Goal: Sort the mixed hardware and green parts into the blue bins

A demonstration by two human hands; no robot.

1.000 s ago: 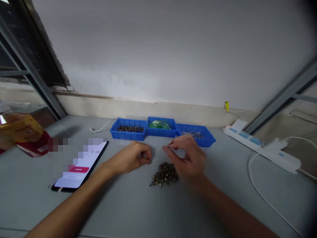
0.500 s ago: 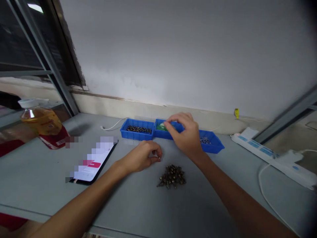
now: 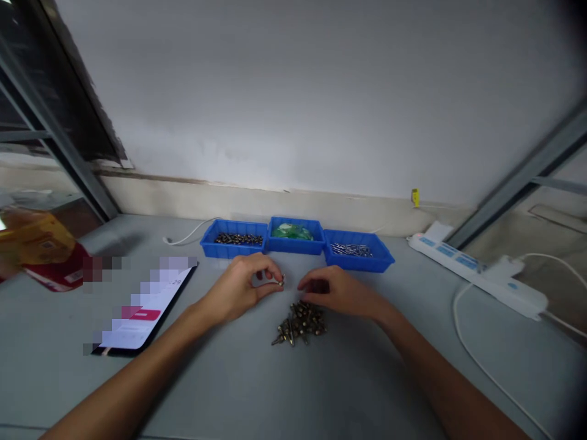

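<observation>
My left hand (image 3: 245, 284) pinches a small shiny metal part (image 3: 282, 281) between thumb and fingertips, just above the grey table. My right hand (image 3: 337, 291) is close by on the right, its fingers curved with a gap between them and the thumb; I see nothing in it. Below both hands lies a pile of small dark brassy metal parts (image 3: 300, 322), partly under the right fingertips. Behind the hands stand a blue bin (image 3: 233, 250) of similar small metal parts, a blue bin (image 3: 296, 246) with green and clear material, and a blue bin (image 3: 360, 263) of thin silvery pins.
A phone (image 3: 147, 311) with a lit screen lies left of the left forearm. Farther left is a bottle (image 3: 50, 250) with a red and yellow label. On the right a white power strip (image 3: 477, 275) trails a cable (image 3: 477, 360) along the table. A wall rises behind the bins.
My right hand has come down from in front of the middle and right bins to beside the left hand. The left hand keeps its pinch. The whole view has shifted, moving things leftward.
</observation>
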